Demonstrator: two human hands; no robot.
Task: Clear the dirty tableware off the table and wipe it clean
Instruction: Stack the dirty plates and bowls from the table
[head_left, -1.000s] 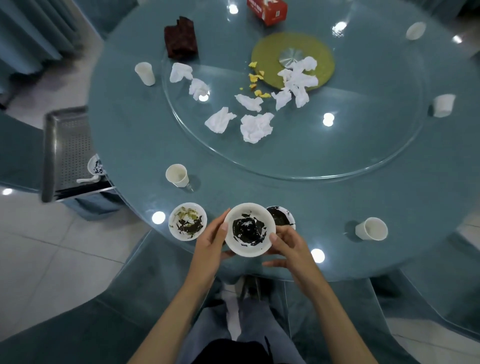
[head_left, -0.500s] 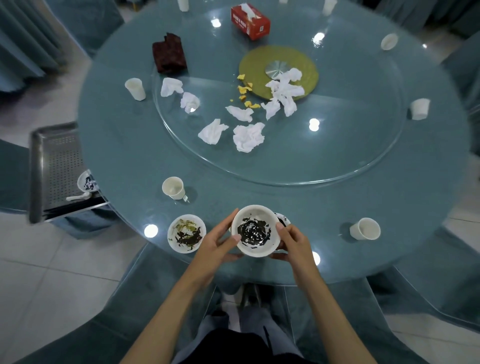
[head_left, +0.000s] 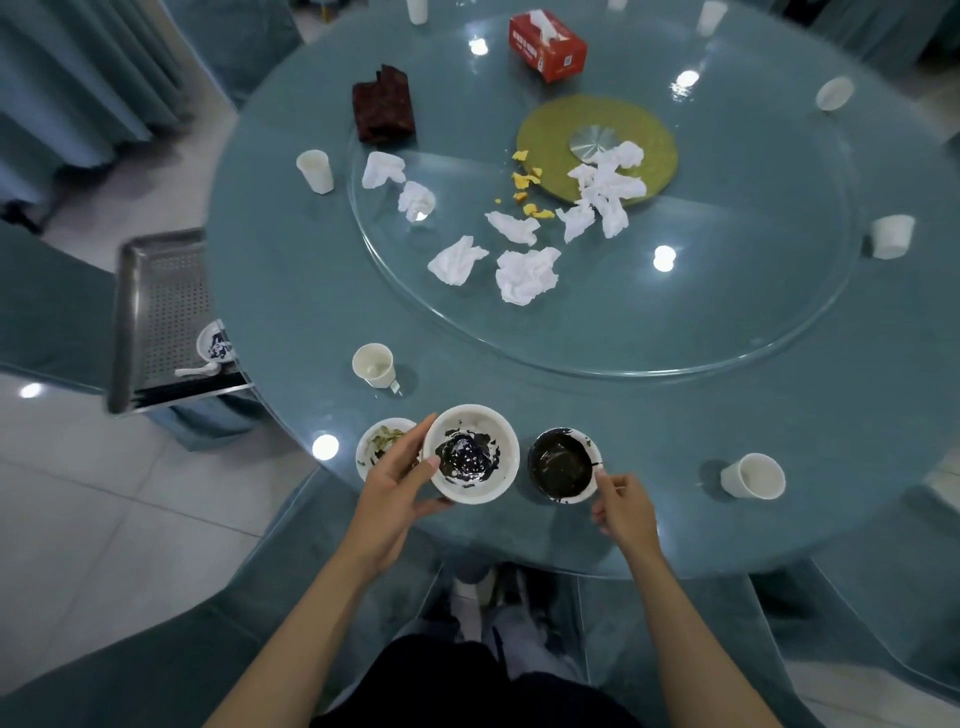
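Looking down at a round teal table (head_left: 291, 312). At its near edge, a white bowl (head_left: 470, 457) smeared with dark sauce, gripped by the left hand (head_left: 392, 483), thumb on the rim, fingers curled beneath. Just right of it, a dark-coated bowl (head_left: 561, 465), with curled fingertips of the right hand (head_left: 626, 509) at its rim; unclear whether pinching. Partly behind the left hand, a small dish (head_left: 382, 444) of greenish scraps.

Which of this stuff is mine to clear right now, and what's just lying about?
For the job: bowl in the left hand; dark dish pinched by the right hand; small plate; paper cups; crumpled tissues; yellow scraps; metal tray.
Lying about: tissue box; green mat; brown cloth, possibly for wiping.
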